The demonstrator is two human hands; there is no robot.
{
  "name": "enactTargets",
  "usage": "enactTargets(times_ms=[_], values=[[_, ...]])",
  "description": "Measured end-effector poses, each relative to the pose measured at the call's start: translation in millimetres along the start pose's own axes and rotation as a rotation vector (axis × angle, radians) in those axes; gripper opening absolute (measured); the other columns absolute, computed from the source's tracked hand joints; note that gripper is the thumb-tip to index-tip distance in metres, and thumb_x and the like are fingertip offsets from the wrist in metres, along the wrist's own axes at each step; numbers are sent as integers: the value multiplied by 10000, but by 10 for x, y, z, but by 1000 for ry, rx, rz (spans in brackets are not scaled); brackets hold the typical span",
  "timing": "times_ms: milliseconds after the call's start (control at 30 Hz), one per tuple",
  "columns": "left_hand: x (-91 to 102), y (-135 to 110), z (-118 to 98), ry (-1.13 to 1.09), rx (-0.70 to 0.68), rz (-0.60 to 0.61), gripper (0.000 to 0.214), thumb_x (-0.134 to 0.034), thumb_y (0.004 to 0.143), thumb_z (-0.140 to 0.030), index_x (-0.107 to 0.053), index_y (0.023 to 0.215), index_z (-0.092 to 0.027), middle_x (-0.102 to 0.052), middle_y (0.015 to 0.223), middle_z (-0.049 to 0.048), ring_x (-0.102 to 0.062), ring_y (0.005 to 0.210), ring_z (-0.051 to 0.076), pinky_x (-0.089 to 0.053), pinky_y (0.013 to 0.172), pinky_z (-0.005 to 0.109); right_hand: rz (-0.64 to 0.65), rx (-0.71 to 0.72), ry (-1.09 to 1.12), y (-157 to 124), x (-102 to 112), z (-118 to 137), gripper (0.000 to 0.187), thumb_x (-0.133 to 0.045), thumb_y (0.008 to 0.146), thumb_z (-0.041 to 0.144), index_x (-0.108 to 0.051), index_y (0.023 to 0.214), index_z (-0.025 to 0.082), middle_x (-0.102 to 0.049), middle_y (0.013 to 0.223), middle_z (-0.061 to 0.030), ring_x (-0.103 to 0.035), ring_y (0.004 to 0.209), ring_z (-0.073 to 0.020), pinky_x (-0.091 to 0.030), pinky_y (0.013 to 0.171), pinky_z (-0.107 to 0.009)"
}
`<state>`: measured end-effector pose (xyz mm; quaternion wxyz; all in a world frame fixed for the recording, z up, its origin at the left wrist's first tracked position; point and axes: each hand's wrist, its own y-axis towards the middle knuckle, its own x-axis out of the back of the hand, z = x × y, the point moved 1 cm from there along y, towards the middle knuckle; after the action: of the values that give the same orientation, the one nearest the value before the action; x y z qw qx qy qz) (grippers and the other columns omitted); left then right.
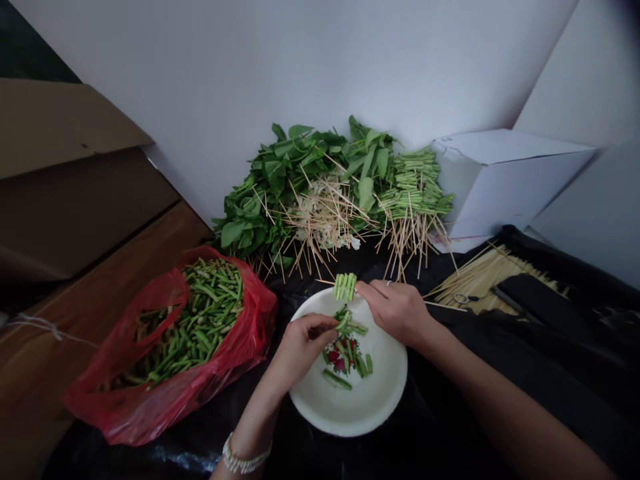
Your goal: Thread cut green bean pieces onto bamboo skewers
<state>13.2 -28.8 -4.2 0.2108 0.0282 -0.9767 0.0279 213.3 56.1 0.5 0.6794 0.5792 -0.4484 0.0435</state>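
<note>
My right hand (396, 311) pinches a thin wooden skewer (345, 287) threaded with several short green stem pieces, held over the far rim of a white bowl (350, 407). My left hand (300, 347), with a bead bracelet at the wrist, pinches one green stem piece (343, 321) just below the skewer. More cut green pieces (350, 360) lie in the bowl over a red flower print.
A red plastic bag (165, 393) full of cut green stems (200, 320) lies at the left. Against the wall lie leafy greens (290, 180), loaded skewers (415, 193) and a white box (500, 180). Bare skewers (480, 273) and scissors (467, 299) rest on black sheeting at the right.
</note>
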Motion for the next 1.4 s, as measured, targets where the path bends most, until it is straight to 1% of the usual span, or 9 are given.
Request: enactTargets(times_ms=[267, 533, 667, 800, 900, 1033, 1133, 1233, 1400], values=[[5, 5, -128, -430, 109, -108, 232, -823, 655, -284, -729, 815, -145, -692, 758, 35, -588, 655, 134, -460, 636, 243, 27, 11, 25, -24, -51, 62, 224, -442, 934, 153, -652, 1002, 118, -550, 664, -3, -459, 583, -121, -301, 546, -278], [18, 43, -161, -814, 168, -262, 268, -858, 595, -232, -671, 775, -164, -629, 706, -29, -564, 628, 76, -452, 623, 187, 34, 40, 30, -37, -79, 93, 223, -450, 925, 153, -645, 1024, 107, -568, 693, -11, -482, 599, -128, -321, 539, -289], [111, 44, -105, -705, 143, -345, 263, -843, 614, -249, -653, 780, -173, -623, 703, -36, -568, 609, 76, -452, 619, 192, -16, -38, 18, -37, -48, 43, 253, -420, 934, 126, -654, 1030, 122, -555, 673, -4, -483, 598, -118, -334, 546, -278], [158, 57, -23, -515, 51, -387, 243, -821, 659, -272, -669, 822, -176, -618, 665, -43, -532, 574, 69, -414, 570, 177, -13, 29, 41, -40, -48, 84, 243, -428, 933, 133, -645, 1041, 109, -572, 692, -12, -491, 606, -121, -340, 544, -282], [141, 72, -9, -572, 13, -377, 225, -805, 692, -282, -667, 844, -189, -655, 743, -29, -558, 621, 72, -434, 606, 178, 23, 87, 26, -51, -82, 140, 233, -448, 923, 139, -631, 1062, 101, -588, 724, -21, -497, 612, -134, -342, 549, -298], [116, 88, -52, -708, 21, -365, 241, -814, 686, -289, -667, 858, -206, -709, 1002, 14, -636, 791, 105, -498, 736, 231, 44, 82, 26, -58, -100, 154, 216, -469, 916, 147, -627, 1058, 107, -585, 724, -14, -504, 612, -139, -343, 551, -305], [120, 104, -56, -771, 62, -375, 357, -819, 680, -305, -689, 1003, -226, -735, 931, 21, -663, 828, 129, -511, 763, 254, 45, 71, 37, -53, -83, 138, 212, -472, 916, 149, -633, 1048, 109, -588, 725, -15, -511, 621, -139, -338, 548, -304], [133, 123, -23, -813, 42, -390, 473, -818, 684, -281, -676, 1131, -220, -748, 894, 27, -673, 822, 120, -508, 789, 242, 23, 77, 38, -50, -70, 133, 226, -461, 914, 133, -635, 1055, 105, -590, 727, -18, -504, 614, -133, -336, 550, -299], [134, 138, 15, -881, 42, -364, 533, -833, 658, -207, -668, 1165, -218, -752, 966, 41, -682, 893, 127, -509, 850, 240, 21, 90, 35, -54, -84, 144, 231, -440, 915, 122, -636, 1037, 110, -577, 714, -12, -488, 602, -130, -330, 549, -299]])
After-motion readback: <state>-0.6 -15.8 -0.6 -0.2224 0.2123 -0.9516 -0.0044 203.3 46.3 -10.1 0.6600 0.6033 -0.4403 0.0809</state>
